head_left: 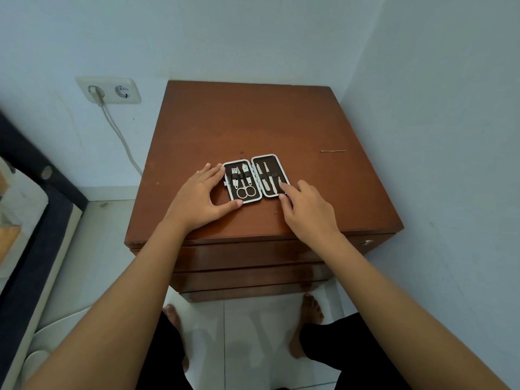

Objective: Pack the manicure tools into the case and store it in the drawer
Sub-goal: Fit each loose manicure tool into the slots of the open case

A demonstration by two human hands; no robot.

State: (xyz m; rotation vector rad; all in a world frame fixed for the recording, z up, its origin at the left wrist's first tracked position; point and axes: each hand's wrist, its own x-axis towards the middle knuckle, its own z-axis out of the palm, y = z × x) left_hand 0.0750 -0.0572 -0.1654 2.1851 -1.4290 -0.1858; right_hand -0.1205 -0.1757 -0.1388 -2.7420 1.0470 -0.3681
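Head view: I'm bracing the open case on the dresser top, left hand spread against its edge, right hand fingertips pressing a tool, gripping nothing. Risk: unseated tool jamming the closing lid.

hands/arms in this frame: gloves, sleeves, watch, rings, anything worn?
Both bare. The left hand and right hand show no gloves or rings, and neither wrist carries a watch or band. No sleeves reach the forearms as far as the frame shows them. Nails look short and plain. The only clothing in view is dark fabric over the legs, lower in the frame; feet are bare.
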